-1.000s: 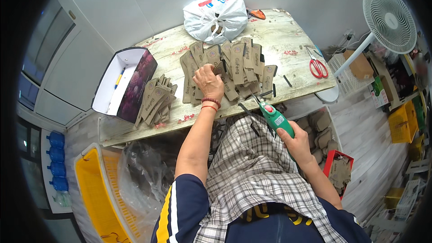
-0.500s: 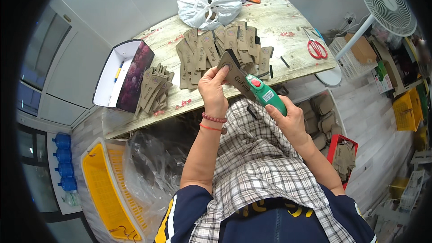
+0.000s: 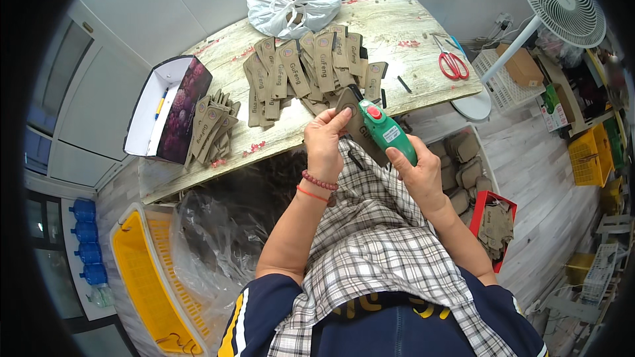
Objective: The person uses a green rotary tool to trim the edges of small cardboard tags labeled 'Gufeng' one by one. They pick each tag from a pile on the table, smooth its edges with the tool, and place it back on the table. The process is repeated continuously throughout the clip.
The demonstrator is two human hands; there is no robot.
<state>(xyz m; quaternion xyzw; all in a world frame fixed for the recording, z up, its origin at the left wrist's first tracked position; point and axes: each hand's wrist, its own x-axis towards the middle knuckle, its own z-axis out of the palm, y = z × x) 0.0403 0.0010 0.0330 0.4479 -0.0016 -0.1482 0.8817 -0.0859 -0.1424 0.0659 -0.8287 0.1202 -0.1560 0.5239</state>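
My left hand [image 3: 323,145] pinches the upper end of a brown fabric piece [image 3: 362,129] with printed lettering, held above my lap by the table's front edge. A dark strip shows along its top edge. My right hand [image 3: 424,173] is wrapped round a green hand-held electric cutter [image 3: 391,135] with a red button. The cutter's front end lies against the right edge of the fabric piece; its blade cannot be made out. Beyond my hands, a spread-out pile of similar brown fabric pieces [image 3: 289,69] lies on the table [image 3: 423,20].
A smaller fabric stack [image 3: 213,125] leans beside an open box [image 3: 152,109]. Red-handled scissors [image 3: 454,66], a white plastic bag [image 3: 291,6] and a black scrap [image 3: 404,84] lie on the table. A fan [image 3: 562,0], red box [image 3: 496,228] and yellow basket [image 3: 135,271] stand around.
The cutter has moved up along the fabric piece's edge toward its upper end. The piece has turned more upright and come lower. The whole view has shifted slightly.
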